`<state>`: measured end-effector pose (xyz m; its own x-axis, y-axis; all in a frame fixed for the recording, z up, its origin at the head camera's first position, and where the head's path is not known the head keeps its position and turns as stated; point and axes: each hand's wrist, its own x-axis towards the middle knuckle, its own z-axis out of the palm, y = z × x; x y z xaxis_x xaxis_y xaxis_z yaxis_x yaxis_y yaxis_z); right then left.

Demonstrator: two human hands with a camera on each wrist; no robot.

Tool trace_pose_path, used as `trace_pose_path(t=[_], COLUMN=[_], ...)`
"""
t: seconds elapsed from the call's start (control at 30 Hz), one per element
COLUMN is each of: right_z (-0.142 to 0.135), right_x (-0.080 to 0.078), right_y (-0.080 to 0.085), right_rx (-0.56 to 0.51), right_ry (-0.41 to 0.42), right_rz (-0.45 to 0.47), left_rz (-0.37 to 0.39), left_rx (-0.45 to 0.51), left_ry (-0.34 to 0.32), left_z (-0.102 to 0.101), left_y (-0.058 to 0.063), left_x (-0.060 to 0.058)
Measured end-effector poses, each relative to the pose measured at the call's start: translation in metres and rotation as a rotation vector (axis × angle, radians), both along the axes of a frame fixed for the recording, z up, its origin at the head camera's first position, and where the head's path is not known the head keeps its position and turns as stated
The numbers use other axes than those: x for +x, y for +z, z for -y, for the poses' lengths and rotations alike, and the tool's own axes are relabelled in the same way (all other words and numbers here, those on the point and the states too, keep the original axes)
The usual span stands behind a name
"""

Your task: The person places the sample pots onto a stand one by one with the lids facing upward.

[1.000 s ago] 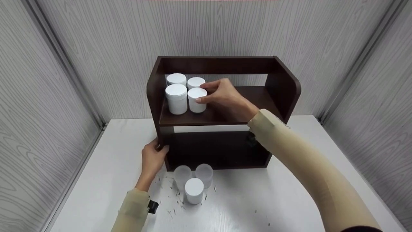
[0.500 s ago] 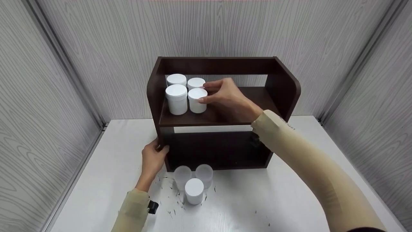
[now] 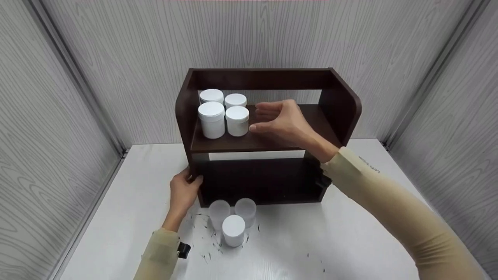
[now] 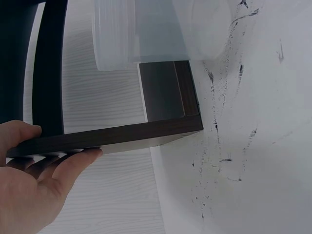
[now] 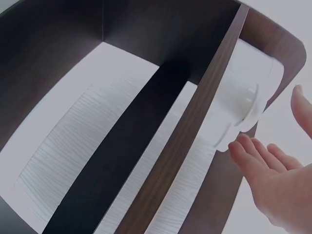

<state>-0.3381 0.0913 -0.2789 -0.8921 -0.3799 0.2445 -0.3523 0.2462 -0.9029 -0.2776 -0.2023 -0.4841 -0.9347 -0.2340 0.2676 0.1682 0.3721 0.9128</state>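
My right hand (image 3: pixel 286 120) hovers over the upper board of a dark brown two-tier shelf (image 3: pixel 272 147), fingers spread from the thumb with nothing between them. Just left of it stands a short white lidded jar (image 3: pixel 237 122), apart from the fingertips. Another short jar (image 3: pixel 235 100) is behind that one, and two larger white jars (image 3: pixel 212 121) fill the left end. In the right wrist view the white jars (image 5: pixel 241 92) partly hide one another. Low on the shelf's left side, my left hand (image 3: pixel 184 190) grips the side panel (image 4: pixel 131 134) between thumb and fingers.
In front of the shelf, on the white table (image 3: pixel 284 249), stand two translucent cups (image 3: pixel 245 212) and a white lidded jar (image 3: pixel 234 231), close together. Dark scuff marks lie around them. Grey wood-grain walls (image 3: pixel 249 35) enclose the table at the back and sides.
My right hand has let go of the front short jar and drawn back to the right, its fingers opening. The jar stays on the upper board. My left hand keeps its hold.
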Motion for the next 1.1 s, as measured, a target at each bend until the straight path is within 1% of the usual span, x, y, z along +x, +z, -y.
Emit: trace_pose_path(t=[0.17,0.4,0.5,0.57,0.7,0.87,1.1], right_z=[-0.012,-0.032,-0.039,-0.043,-0.051,-0.065,-0.088], right_x=[0.020,0.048,0.060,0.068,0.083,0.098,0.105], right_y=[-0.006,-0.017,-0.024,-0.030,-0.046,-0.071,-0.113], right_rx=[0.013,-0.015,-0.018,-0.024,-0.027,0.016,0.029], right_ry=[-0.033,-0.036,-0.034,-0.030,-0.031,-0.046,-0.052], right_rz=[-0.069,-0.151,-0.170,-0.164,-0.141,-0.132,-0.087], left_rz=[0.002,0.000,-0.008,-0.008,-0.001,-0.003,-0.022], left_rx=[-0.011,-0.011,-0.011,-0.009,-0.010,-0.014,-0.020], left_ry=[-0.003,0.012,0.014,0.013,0.009,0.009,0.001], left_z=[0.000,0.000,-0.001,-0.001,-0.001,-0.001,0.000], left_y=[0.000,0.001,0.001,0.000,0.000,0.000,0.000], left_x=[0.002,0.001,0.001,0.001,0.001,0.001,0.001])
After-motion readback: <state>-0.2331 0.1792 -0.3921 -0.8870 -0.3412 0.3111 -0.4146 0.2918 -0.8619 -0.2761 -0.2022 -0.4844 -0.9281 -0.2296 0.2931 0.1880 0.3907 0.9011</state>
